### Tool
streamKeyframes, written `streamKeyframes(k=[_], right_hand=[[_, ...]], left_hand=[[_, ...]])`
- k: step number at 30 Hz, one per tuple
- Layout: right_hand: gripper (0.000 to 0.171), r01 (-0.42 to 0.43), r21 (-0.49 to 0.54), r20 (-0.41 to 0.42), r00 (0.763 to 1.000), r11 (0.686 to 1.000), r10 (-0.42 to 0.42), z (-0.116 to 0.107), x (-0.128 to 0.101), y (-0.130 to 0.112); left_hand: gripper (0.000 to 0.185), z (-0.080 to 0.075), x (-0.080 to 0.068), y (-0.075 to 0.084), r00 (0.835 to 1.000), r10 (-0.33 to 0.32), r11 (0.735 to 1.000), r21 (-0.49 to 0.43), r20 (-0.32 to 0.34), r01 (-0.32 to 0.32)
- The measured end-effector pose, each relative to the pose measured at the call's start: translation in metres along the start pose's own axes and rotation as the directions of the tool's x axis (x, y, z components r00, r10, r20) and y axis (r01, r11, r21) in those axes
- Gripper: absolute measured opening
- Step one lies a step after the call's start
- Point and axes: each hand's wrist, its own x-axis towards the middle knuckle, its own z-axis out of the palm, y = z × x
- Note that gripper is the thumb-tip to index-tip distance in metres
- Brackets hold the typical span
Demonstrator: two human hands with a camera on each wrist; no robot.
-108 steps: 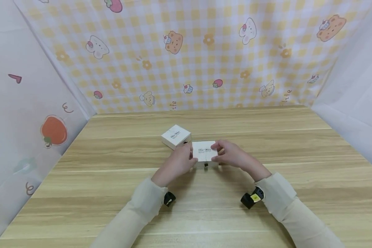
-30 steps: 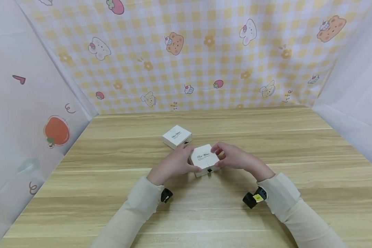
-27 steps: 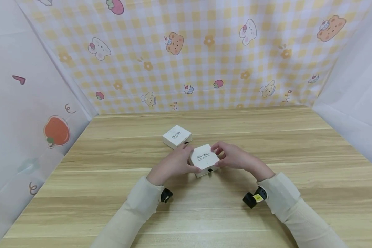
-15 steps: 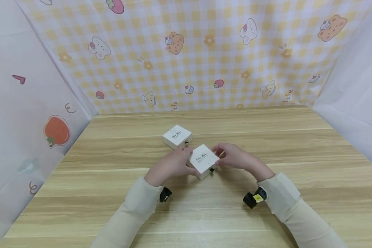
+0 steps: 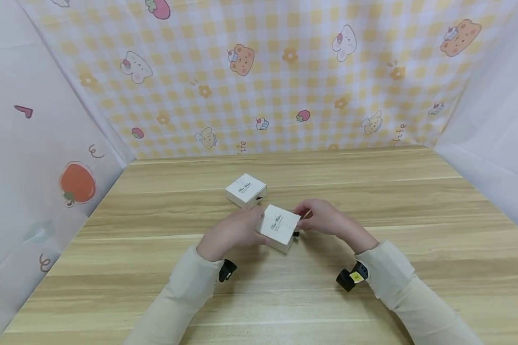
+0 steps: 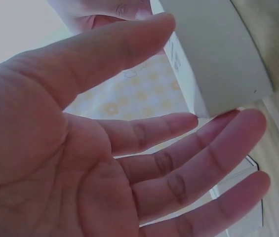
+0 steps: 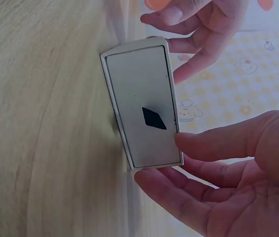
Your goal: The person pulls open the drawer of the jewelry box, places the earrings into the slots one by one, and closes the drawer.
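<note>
Two pinches, two ways to slip.
Left hand point(image 5: 232, 231) pinches the left side of the near box point(image 5: 278, 224), close enough to nudge the far box point(image 5: 245, 188) on the worktop point(image 5: 380, 191). Held from both sides, the near box could twist loose if one side pushes harder. Right hand point(image 5: 323, 218) pinches beside its tab point(image 7: 154, 118); snagging that might pull it open.

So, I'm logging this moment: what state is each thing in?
Near box: printed side up, drawer shut.
Black tab: sticking out from near box.
Far box: lying flat, printed side up; looks shut.
Left hand: holding near box.
Right hand: holding near box.
</note>
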Motion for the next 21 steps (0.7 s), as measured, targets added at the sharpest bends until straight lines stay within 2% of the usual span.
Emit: streamKeyframes(k=[5, 14, 21], right_hand=[[0.025, -0.009, -0.025, -0.018, 1.0, 1.0, 0.008, 0.0031, 0.0019, -0.0022], [0.025, 0.001, -0.039, -0.029, 1.0, 0.999, -0.002, 0.0065, 0.0008, -0.0046], [0.026, 0.016, -0.037, -0.022, 1.0, 0.999, -0.016, 0.0064, 0.0009, -0.0042]], left_hand=[[0.045, -0.0003, -0.0009, 0.0014, 1.0, -0.005, 0.999, 0.049, 0.001, 0.005], [0.056, 0.0018, -0.0017, 0.0046, 0.997, -0.07, 0.997, 0.018, 0.013, 0.069], [0.054, 0.0025, -0.0018, 0.0051, 0.997, -0.073, 0.997, 0.007, 0.01, 0.073]])
